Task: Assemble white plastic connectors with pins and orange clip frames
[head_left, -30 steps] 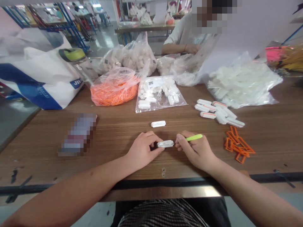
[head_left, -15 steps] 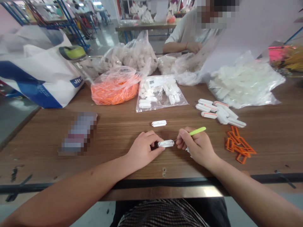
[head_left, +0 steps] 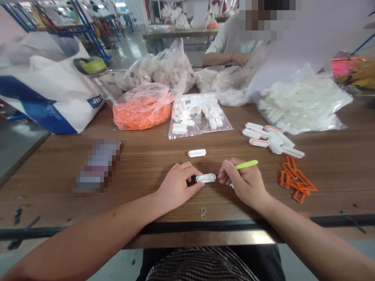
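Between the thumb and fingers of my left hand is a small white plastic connector piece with a row of dark holes, held by its left end at the table. My right hand grips a thin metal pick with a lime-green handle. The pick's fine tip reaches leftward to the top of the held piece; whether it touches is too small to tell. A similar white piece lies just beyond. Part of another small white item shows beside my right hand, mostly hidden by it.
Orange frames and a pile of white pieces lie on the right. Clear bags of white parts and orange parts stand behind. On the left are a blurred phone, a bottle and a large bag. A person sits opposite.
My right hand and the pick have shifted very slightly to the right. The held white piece stays almost in place. The person opposite has leaned a little to the left.
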A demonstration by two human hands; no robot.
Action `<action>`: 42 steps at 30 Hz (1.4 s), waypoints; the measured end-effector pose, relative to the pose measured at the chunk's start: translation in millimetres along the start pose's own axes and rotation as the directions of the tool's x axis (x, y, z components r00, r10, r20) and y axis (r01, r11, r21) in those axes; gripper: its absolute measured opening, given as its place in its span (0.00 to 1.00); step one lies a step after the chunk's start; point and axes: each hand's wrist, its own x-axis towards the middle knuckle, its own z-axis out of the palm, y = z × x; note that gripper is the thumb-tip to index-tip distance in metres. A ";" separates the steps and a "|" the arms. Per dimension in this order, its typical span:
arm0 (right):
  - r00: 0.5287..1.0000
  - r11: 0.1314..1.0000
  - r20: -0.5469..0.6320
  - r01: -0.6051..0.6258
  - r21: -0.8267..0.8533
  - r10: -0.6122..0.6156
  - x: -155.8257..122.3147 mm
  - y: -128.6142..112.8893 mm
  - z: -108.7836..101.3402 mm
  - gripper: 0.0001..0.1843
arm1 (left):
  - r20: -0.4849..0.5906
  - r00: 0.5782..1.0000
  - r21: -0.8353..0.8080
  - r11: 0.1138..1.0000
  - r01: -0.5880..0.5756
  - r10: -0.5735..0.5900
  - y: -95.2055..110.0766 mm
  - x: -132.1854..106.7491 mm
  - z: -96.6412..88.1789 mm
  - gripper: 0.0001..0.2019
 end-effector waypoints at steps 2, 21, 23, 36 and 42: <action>1.000 1.000 0.023 -0.009 0.000 0.009 0.8 1.3 0.1 0.22 | -0.003 1.000 -0.001 1.000 0.001 -0.001 -0.2 0.1 0.0 0.03; 0.981 0.976 0.014 -0.189 -0.104 0.192 33.5 10.6 -43.4 0.17 | -0.018 1.000 0.051 0.998 -0.020 0.021 -1.8 0.0 3.4 0.03; 0.975 0.972 0.030 -0.216 -0.090 0.220 39.1 14.9 -50.5 0.17 | -0.022 0.999 0.057 0.998 -0.039 0.040 -2.1 -0.8 3.3 0.03; 0.964 0.833 -0.229 -0.238 -0.500 0.138 49.6 22.5 -68.1 0.16 | 0.003 0.995 0.110 0.989 -0.099 0.099 -4.8 -2.5 1.8 0.08; 0.937 0.826 -0.349 -0.170 -0.537 -0.033 44.0 15.7 -65.2 0.15 | 0.022 1.000 -0.158 0.987 -0.004 0.008 -3.9 -0.9 -3.9 0.10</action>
